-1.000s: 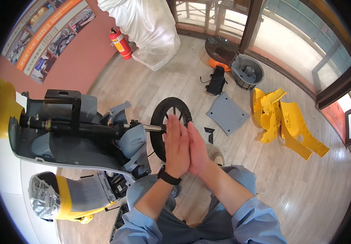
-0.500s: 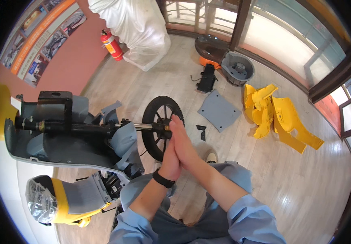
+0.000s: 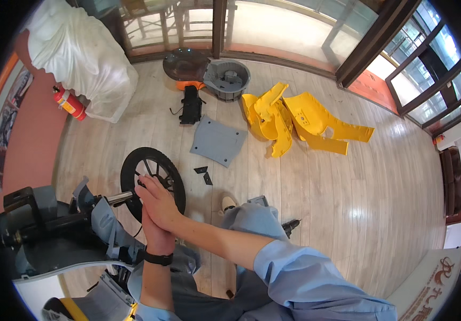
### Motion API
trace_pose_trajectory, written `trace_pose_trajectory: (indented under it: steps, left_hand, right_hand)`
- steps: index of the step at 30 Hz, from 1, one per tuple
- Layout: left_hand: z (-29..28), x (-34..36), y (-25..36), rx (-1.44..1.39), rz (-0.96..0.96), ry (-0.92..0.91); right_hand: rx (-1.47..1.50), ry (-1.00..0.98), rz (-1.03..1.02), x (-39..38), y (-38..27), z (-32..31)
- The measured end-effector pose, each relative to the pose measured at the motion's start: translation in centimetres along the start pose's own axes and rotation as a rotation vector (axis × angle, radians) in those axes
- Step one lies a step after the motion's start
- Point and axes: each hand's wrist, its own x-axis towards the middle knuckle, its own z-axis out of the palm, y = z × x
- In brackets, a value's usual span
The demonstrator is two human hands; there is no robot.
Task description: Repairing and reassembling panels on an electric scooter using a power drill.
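My right hand [image 3: 160, 204] lies across my left hand [image 3: 155, 235], palm against palm, with its fingers stretched out. The left fingers are mostly hidden behind the right ones, and nothing shows between the palms. A black band [image 3: 157, 258] circles my left wrist. Just beyond the fingertips is a black spoked wheel [image 3: 128, 176], which the hands partly cover; whether they touch it I cannot tell. A silver fork tube [image 3: 119, 198] joins the wheel to a partly stripped scooter body [image 3: 62, 255] lying on its side at the left.
A grey panel [image 3: 218, 142], two small black pieces [image 3: 203, 174], a black tray-like part [image 3: 191, 105], a grey bucket [image 3: 227, 80] and yellow body panels [image 3: 316, 122] lie ahead on the floor. A dark tool [image 3: 292, 227] sits beside my right knee. A fire extinguisher [image 3: 70, 102] stands far left.
The view has swung right, so the scooter and wheel sit further left in it. My hands stay pressed together, the right one now more on top of the left.
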Motion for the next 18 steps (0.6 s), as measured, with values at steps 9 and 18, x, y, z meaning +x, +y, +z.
trace_pose_trajectory:
  steps: [9,18]
  left_hand:
    - [-1.4,-1.1,-0.1,-0.022,-0.052,0.284]
    - [-7.6,1.5,-6.2,-0.531,0.036,0.194]
  right_hand:
    - [-0.21,-0.026,-0.373,-0.6,2.6,0.9]
    - [0.446,-0.184,0.261,0.2,-2.4,-2.3]
